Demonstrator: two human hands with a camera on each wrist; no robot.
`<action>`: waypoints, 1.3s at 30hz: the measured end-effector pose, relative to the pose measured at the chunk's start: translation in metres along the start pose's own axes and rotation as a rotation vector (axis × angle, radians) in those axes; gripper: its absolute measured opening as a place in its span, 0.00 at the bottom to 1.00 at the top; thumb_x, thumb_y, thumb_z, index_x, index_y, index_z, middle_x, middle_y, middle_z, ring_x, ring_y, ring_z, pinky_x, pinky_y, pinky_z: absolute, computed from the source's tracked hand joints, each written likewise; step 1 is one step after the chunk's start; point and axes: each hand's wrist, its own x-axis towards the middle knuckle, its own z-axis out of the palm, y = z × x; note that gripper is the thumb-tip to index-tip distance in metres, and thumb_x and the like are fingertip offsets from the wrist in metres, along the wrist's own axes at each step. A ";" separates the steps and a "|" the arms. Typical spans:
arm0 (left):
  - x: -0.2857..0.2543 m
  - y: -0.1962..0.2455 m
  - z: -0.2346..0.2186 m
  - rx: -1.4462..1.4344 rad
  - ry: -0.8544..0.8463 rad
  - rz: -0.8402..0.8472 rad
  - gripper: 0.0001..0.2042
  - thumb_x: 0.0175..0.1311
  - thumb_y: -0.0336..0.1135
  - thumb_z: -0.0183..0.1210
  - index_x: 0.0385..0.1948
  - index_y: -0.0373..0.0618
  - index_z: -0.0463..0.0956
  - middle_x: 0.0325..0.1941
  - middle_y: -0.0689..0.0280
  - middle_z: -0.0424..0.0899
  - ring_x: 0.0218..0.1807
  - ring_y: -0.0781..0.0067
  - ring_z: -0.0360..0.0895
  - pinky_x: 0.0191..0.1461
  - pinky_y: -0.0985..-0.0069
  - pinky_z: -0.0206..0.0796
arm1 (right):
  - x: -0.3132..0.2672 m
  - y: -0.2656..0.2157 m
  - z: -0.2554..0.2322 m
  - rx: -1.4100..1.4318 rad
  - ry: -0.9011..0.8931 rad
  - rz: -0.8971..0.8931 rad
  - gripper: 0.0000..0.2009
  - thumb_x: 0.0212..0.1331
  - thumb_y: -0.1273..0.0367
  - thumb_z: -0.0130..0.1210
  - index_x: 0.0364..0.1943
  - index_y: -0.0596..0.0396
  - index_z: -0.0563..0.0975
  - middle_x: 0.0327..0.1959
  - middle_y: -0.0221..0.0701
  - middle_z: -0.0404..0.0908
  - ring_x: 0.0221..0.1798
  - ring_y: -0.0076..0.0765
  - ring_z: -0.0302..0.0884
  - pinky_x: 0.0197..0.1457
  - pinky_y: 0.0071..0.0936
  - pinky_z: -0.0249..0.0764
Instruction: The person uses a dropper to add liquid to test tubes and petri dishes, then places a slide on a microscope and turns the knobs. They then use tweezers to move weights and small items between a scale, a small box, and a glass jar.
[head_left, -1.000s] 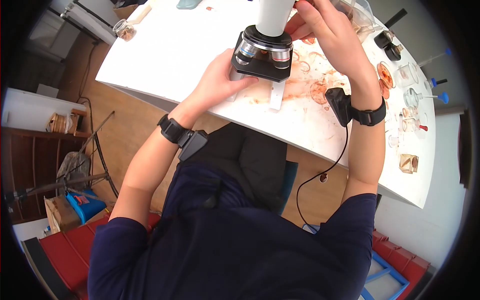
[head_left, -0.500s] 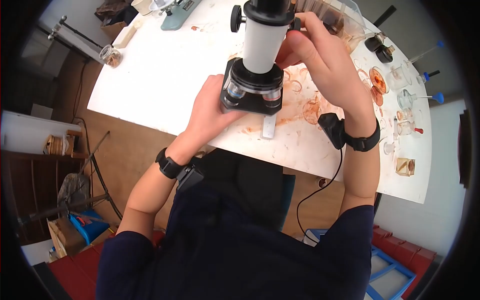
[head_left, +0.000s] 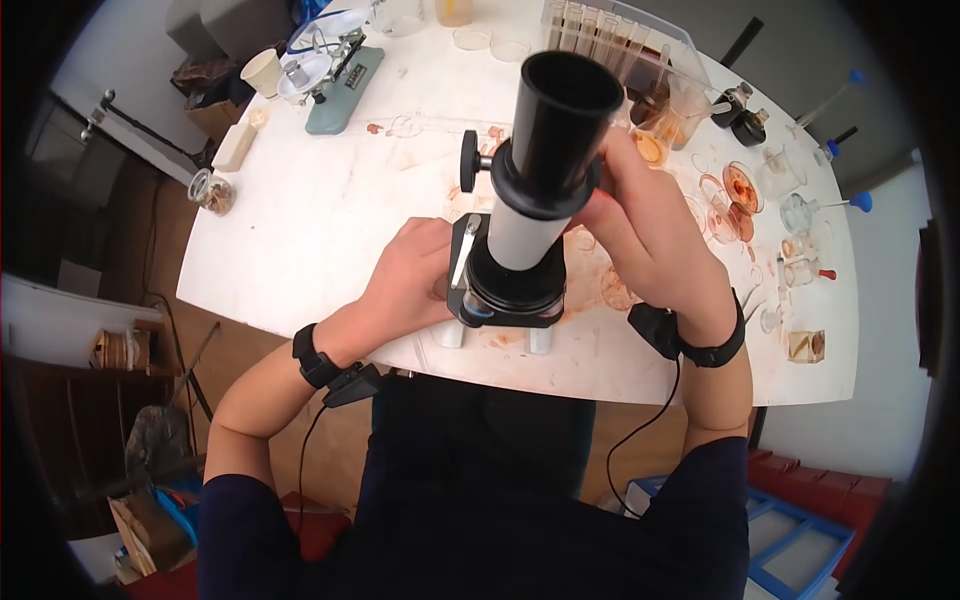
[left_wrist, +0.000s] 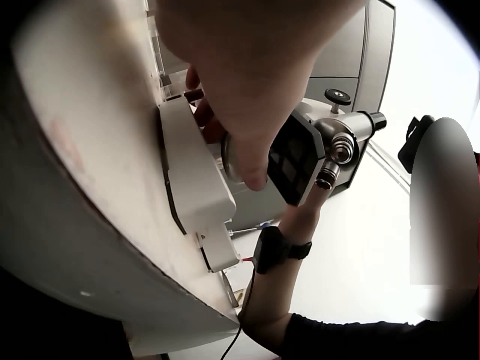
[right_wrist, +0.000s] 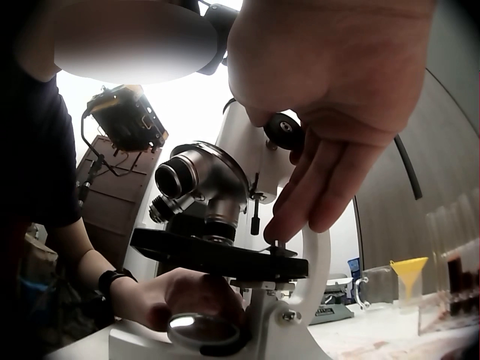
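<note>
Microscope [head_left: 520,230] near front edge of stained desk [head_left: 330,230]. Left hand [head_left: 405,280] cupped around mirror [right_wrist: 196,327] under stage; right hand [head_left: 640,230] curled on arm by focus knob [right_wrist: 283,131]. Probably heavy, rigid, top-heavy; optics fragile. Best gripped by arm and base.

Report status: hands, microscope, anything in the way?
Left hand under the stage, fingers curled round the mirror. Right hand on the focus knob of the microscope. Stained glassware beside it on the table, apart from both hands.
</note>
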 end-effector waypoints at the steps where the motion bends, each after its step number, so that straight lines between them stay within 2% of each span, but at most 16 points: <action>1: -0.002 -0.006 0.001 -0.001 -0.023 0.021 0.17 0.41 0.34 0.72 0.36 0.47 0.78 0.31 0.66 0.76 0.36 0.61 0.74 0.49 0.66 0.65 | 0.000 -0.002 -0.001 -0.024 -0.003 0.003 0.14 0.70 0.64 0.53 0.49 0.59 0.68 0.30 0.40 0.83 0.32 0.43 0.85 0.37 0.31 0.76; 4: -0.003 -0.021 0.009 -0.121 -0.046 0.005 0.16 0.40 0.33 0.70 0.34 0.47 0.77 0.31 0.66 0.76 0.35 0.60 0.73 0.48 0.65 0.66 | 0.000 -0.002 -0.003 -0.062 -0.013 0.020 0.15 0.69 0.64 0.55 0.50 0.58 0.68 0.29 0.40 0.82 0.31 0.45 0.84 0.36 0.32 0.75; 5: 0.001 -0.018 0.005 -0.018 -0.044 0.086 0.16 0.39 0.32 0.69 0.34 0.47 0.78 0.32 0.67 0.77 0.37 0.60 0.74 0.49 0.65 0.67 | -0.001 -0.001 -0.002 -0.066 -0.007 0.018 0.16 0.68 0.62 0.56 0.50 0.57 0.68 0.28 0.40 0.82 0.30 0.47 0.83 0.35 0.33 0.75; 9: 0.010 -0.027 0.003 -0.083 -0.146 0.135 0.16 0.38 0.34 0.70 0.32 0.48 0.79 0.35 0.68 0.80 0.40 0.61 0.77 0.51 0.64 0.70 | 0.000 0.005 -0.005 -0.093 -0.047 0.004 0.17 0.67 0.60 0.57 0.50 0.56 0.68 0.28 0.38 0.82 0.31 0.48 0.84 0.36 0.33 0.76; 12: 0.014 -0.032 0.000 -0.048 -0.177 0.228 0.16 0.38 0.35 0.70 0.32 0.49 0.79 0.35 0.67 0.80 0.41 0.62 0.77 0.49 0.65 0.71 | 0.000 0.001 -0.006 -0.140 -0.055 -0.013 0.18 0.67 0.59 0.58 0.50 0.57 0.68 0.28 0.38 0.82 0.32 0.48 0.84 0.36 0.33 0.77; 13: 0.015 -0.036 -0.001 -0.061 -0.217 0.235 0.16 0.40 0.36 0.71 0.34 0.49 0.79 0.35 0.67 0.81 0.39 0.62 0.77 0.45 0.67 0.72 | 0.000 0.001 -0.007 -0.145 -0.057 -0.040 0.19 0.67 0.58 0.58 0.50 0.56 0.68 0.29 0.39 0.83 0.32 0.49 0.85 0.36 0.33 0.77; 17: 0.018 -0.041 0.003 -0.191 -0.037 0.336 0.20 0.44 0.39 0.71 0.40 0.46 0.80 0.33 0.68 0.80 0.33 0.62 0.76 0.38 0.68 0.71 | 0.001 0.000 -0.010 -0.074 -0.098 0.024 0.21 0.64 0.57 0.61 0.51 0.55 0.68 0.28 0.38 0.83 0.31 0.50 0.85 0.35 0.33 0.77; 18: 0.018 -0.041 0.003 -0.196 -0.041 0.340 0.20 0.44 0.39 0.71 0.40 0.46 0.80 0.33 0.68 0.80 0.33 0.62 0.76 0.38 0.68 0.71 | 0.001 -0.001 -0.010 -0.098 -0.100 0.048 0.21 0.63 0.58 0.62 0.51 0.56 0.68 0.28 0.38 0.83 0.31 0.50 0.84 0.35 0.33 0.77; 21: 0.017 -0.039 0.002 -0.168 -0.038 0.325 0.22 0.42 0.39 0.71 0.42 0.44 0.79 0.34 0.66 0.80 0.35 0.61 0.77 0.39 0.68 0.71 | 0.001 -0.007 -0.010 -0.145 -0.105 0.095 0.22 0.60 0.61 0.65 0.51 0.56 0.69 0.29 0.37 0.83 0.31 0.50 0.84 0.34 0.33 0.77; 24: 0.014 -0.035 0.001 -0.133 -0.033 0.299 0.24 0.41 0.38 0.71 0.43 0.43 0.79 0.35 0.64 0.80 0.37 0.59 0.77 0.40 0.67 0.72 | 0.003 -0.013 -0.013 -0.224 -0.108 0.037 0.23 0.59 0.60 0.66 0.51 0.56 0.69 0.30 0.36 0.84 0.31 0.49 0.85 0.33 0.32 0.77; 28: 0.010 -0.029 0.000 -0.086 -0.028 0.263 0.27 0.38 0.38 0.71 0.45 0.40 0.78 0.36 0.62 0.81 0.39 0.57 0.78 0.42 0.65 0.72 | 0.003 -0.015 -0.016 -0.281 -0.134 0.060 0.24 0.58 0.58 0.66 0.52 0.56 0.70 0.31 0.35 0.84 0.32 0.47 0.86 0.34 0.32 0.78; 34: -0.017 -0.035 0.019 -0.382 -0.239 -0.106 0.29 0.41 0.38 0.72 0.49 0.37 0.75 0.42 0.57 0.80 0.45 0.54 0.77 0.50 0.61 0.68 | 0.003 -0.010 -0.018 -0.248 -0.157 0.060 0.26 0.56 0.56 0.68 0.51 0.56 0.70 0.35 0.35 0.84 0.34 0.44 0.86 0.35 0.31 0.78; 38: -0.020 -0.042 0.020 -0.511 -0.324 -0.170 0.29 0.44 0.41 0.73 0.48 0.37 0.73 0.44 0.55 0.79 0.46 0.50 0.75 0.52 0.59 0.66 | 0.004 -0.005 -0.018 -0.142 -0.146 0.057 0.28 0.52 0.56 0.70 0.51 0.56 0.71 0.36 0.35 0.84 0.35 0.44 0.86 0.36 0.32 0.78; 39: -0.018 -0.043 0.020 -0.426 -0.289 -0.036 0.29 0.46 0.42 0.73 0.48 0.37 0.72 0.45 0.54 0.78 0.45 0.49 0.75 0.53 0.58 0.64 | 0.005 -0.006 -0.019 -0.143 -0.153 0.059 0.29 0.51 0.56 0.71 0.50 0.56 0.71 0.36 0.35 0.84 0.35 0.44 0.86 0.36 0.32 0.78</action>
